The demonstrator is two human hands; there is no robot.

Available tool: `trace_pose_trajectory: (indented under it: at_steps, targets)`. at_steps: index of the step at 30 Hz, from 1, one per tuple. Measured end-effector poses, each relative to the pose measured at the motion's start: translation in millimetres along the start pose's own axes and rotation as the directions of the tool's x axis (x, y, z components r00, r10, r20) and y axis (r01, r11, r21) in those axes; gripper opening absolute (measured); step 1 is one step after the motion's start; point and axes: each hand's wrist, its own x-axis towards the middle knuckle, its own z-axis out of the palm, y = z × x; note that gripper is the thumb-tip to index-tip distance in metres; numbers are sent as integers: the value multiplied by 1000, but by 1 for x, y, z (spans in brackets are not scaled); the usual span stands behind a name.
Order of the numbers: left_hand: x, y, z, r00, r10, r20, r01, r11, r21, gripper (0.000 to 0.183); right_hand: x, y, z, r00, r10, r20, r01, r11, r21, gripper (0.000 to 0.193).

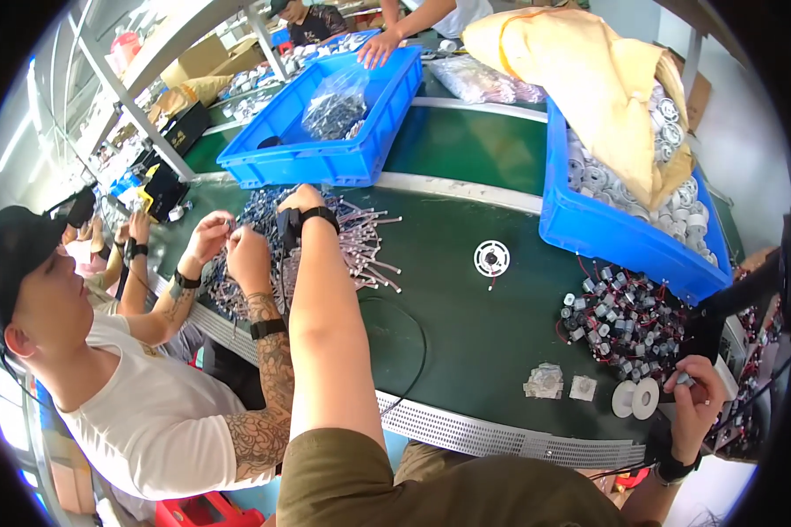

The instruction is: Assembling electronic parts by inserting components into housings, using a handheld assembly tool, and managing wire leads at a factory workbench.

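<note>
My left arm stretches far across the bench. My left hand [301, 198], with a dark band at the wrist, is over a heap of thin wire leads [365, 246] with pale ends. Its fingers curl down, and what they hold, if anything, is hidden. At the lower right, my right hand [700, 400] is closed on a small grey motor [685, 379]. Beside it lies a pile of small motors [624, 316] with red and black wires. A white spool-like part [634, 399] lies just left of that hand. A round white slotted disc [491, 258] rests on the green surface.
At the right, a blue crate [624, 250] holds many white round parts under a tan sack [580, 83]. Another blue crate [299, 167] contains a clear bag of parts. A co-worker in a white shirt [163, 430] works close at my left. A dark cable [424, 338] loops across the bench.
</note>
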Motion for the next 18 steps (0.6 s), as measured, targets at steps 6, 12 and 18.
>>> trace_pose_trajectory:
  at_steps: [6, 12, 18]
  targets:
    - [-81, 76, -18, 992, -70, -106, 30, 939, -343, 34, -23, -14, -14, 998, 43, -46, -44, 999, -9, 33]
    - [-211, 178, -101, 813, 544, -205, -436, 336, -835, 46, -28, -19, -15, 999, 51, -9, -50, 997, 62, 30]
    - [-407, 155, -169, -539, 726, -427, -592, -688, -421, 25, -36, -23, -18, 992, 127, -6, -126, 986, 111, 26]
